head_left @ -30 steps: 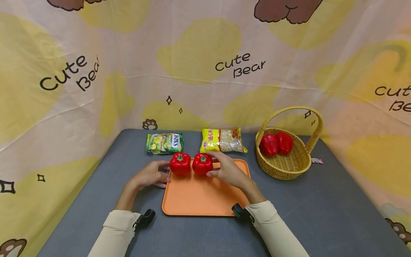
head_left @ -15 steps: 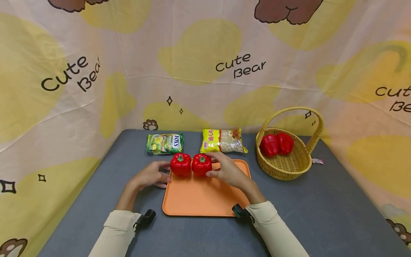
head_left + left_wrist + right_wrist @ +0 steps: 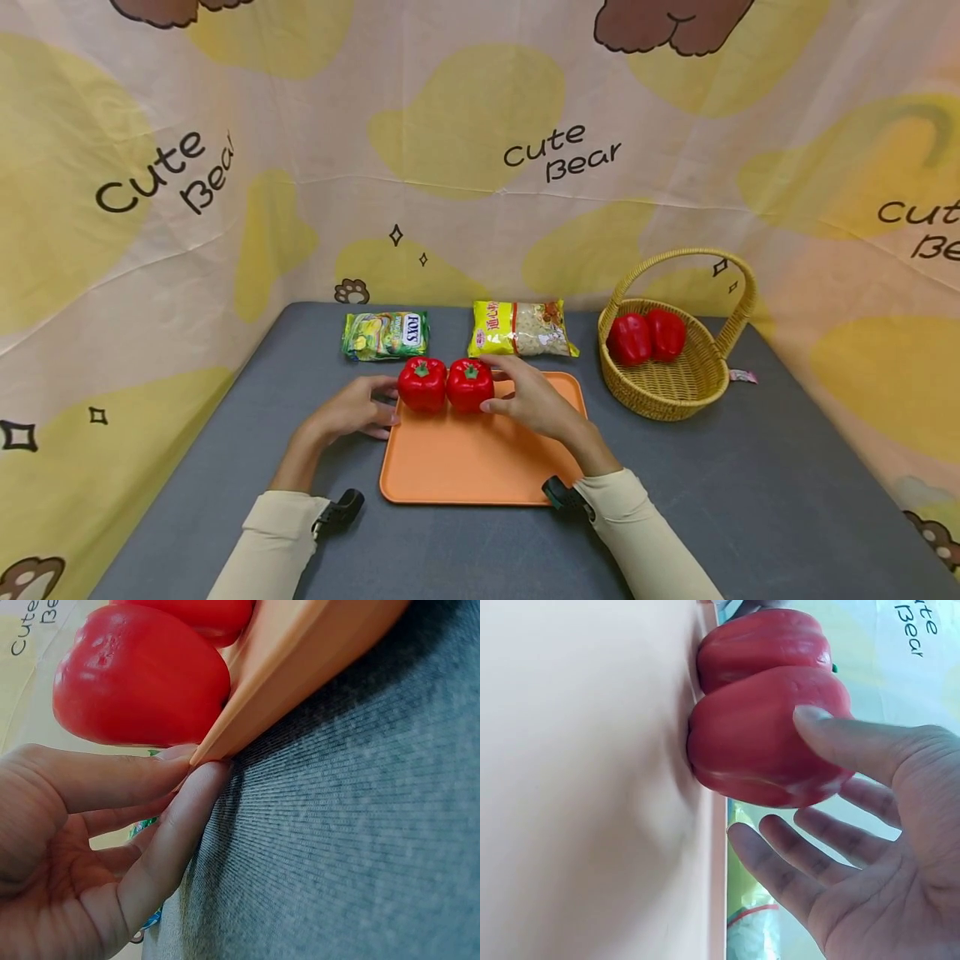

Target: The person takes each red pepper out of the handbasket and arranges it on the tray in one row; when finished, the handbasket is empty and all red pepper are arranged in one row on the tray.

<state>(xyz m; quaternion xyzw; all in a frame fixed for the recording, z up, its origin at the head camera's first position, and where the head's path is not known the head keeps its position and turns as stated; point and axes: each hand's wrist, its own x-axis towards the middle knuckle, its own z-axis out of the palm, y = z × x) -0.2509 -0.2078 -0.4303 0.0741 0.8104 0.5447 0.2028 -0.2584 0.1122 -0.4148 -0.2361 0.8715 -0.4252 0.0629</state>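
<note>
Two red bell peppers stand upright side by side at the far left of an orange tray. My left hand pinches the tray's left rim between thumb and finger, close beside the left pepper; the left wrist view shows the rim at the fingertips. My right hand holds the right pepper, thumb on its near side and a finger behind it. In the right wrist view the other fingers of that hand stretch out below this pepper, which sits right against its neighbour.
Behind the tray lie a green candy bag and a yellow-and-clear food packet. A wicker basket with two more red peppers stands at the right, beside a small pink wrapper. A printed curtain encloses the grey table.
The right pepper has slid slightly left, closing the small gap to the left pepper, with my right hand on it. My left hand stays at the tray's rim.
</note>
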